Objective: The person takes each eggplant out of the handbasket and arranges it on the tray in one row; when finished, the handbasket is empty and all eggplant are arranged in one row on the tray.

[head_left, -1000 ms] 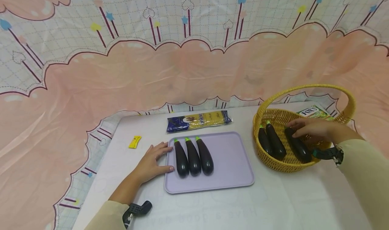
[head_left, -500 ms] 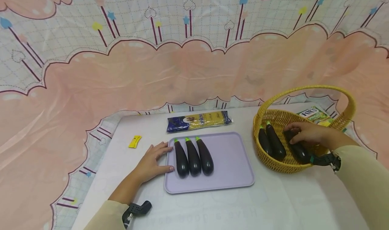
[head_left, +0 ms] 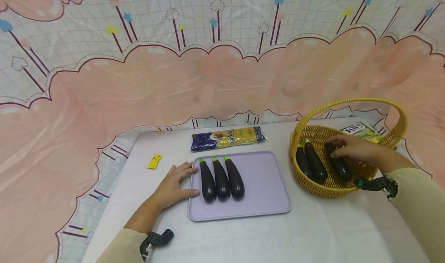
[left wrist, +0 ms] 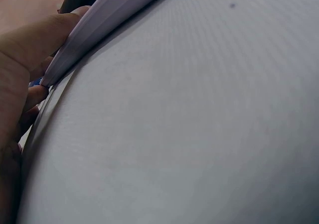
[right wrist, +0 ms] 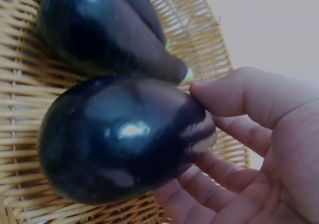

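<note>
My right hand (head_left: 354, 149) reaches into the yellow wicker basket (head_left: 330, 191) and grips an eggplant (right wrist: 124, 139) near its stem end, thumb on one side and fingers on the other. Beside it in the basket lie two more eggplants (head_left: 314, 162). On the left, my left hand (head_left: 174, 187) rests at the left edge of the lilac tray (head_left: 265, 185), fingers spread, with thumb and fingertips touching the rim. Three dark eggplants (head_left: 221, 180) with bright green stem ends lie side by side on the tray's left half. The left wrist view shows the thumb against the tray rim (left wrist: 99, 25).
Behind the tray lies a blue and yellow pasta packet (head_left: 227, 138). A small yellow wrapped piece (head_left: 154, 162) is on the white table (head_left: 243, 240) at the left. A green FOX'S packet (head_left: 359, 129) sits behind the basket, whose tall handle (head_left: 351, 99) arches over the right forearm.
In the basket, the right hand and its eggplant have shifted slightly, the eggplant's round end moving up and left. My left hand and the tray's eggplants stay put.
</note>
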`<state>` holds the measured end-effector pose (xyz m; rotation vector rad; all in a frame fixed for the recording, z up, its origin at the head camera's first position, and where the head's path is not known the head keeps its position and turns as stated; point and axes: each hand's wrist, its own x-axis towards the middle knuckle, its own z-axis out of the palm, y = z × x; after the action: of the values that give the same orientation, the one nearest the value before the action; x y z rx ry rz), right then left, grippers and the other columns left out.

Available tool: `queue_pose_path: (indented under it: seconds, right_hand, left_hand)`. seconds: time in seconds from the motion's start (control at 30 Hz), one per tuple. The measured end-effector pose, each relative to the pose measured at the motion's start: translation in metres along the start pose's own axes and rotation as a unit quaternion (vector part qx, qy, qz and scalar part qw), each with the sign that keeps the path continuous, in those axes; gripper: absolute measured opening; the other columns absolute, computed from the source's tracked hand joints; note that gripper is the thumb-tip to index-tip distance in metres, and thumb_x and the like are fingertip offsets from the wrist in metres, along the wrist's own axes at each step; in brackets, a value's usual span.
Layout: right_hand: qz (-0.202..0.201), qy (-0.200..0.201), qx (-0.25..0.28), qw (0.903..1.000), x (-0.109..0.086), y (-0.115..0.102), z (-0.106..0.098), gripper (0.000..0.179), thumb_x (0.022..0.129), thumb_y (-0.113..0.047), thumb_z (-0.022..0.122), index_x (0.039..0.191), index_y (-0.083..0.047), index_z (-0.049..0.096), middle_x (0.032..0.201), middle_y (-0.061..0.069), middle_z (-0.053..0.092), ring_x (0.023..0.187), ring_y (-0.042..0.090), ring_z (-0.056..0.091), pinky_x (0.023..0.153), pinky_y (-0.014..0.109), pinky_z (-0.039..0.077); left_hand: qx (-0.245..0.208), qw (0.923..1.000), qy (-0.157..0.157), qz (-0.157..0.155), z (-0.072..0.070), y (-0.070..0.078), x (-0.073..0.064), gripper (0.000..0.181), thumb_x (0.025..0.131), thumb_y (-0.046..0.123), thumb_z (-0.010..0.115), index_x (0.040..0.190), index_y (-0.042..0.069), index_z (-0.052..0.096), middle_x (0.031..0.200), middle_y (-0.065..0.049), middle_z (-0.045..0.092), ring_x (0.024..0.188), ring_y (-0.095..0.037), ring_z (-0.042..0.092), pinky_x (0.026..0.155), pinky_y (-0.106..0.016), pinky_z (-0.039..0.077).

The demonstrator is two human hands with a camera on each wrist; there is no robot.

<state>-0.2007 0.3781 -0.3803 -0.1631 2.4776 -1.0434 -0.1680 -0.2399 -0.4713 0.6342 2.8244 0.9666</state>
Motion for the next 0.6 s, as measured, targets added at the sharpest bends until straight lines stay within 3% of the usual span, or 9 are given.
queue_pose_path:
  seconds: [0.37,0.6]
  right_hand:
    - [-0.016,0.013,0.038,0.9991,-0.01,-0.014,0.003,0.064,0.106,-0.02,0.063,0.159,0.002,0.037,0.159,0.037,0.037,0.136,0.049,0.054,0.105,0.061,0.056]
    - [-0.052,0.017,0.053,0.9971,-0.024,-0.027,0.003,0.062,0.106,-0.022,0.063,0.16,-0.002,0.04,0.16,0.033,0.038,0.134,0.045,0.056,0.104,0.061,0.056]
  left_hand:
    - [-0.001,0.9999,-0.008,-0.014,0.0,0.0,0.0,0.084,0.082,0.049,0.091,0.152,0.014,0.06,0.168,-0.013,0.043,0.161,-0.037,0.027,0.133,-0.059,0.004]
    - [0.0,1.0,0.001,0.002,0.002,0.0,0.0,0.081,0.083,0.047,0.09,0.15,0.012,0.062,0.166,-0.016,0.045,0.159,-0.041,0.029,0.131,-0.063,0.005]
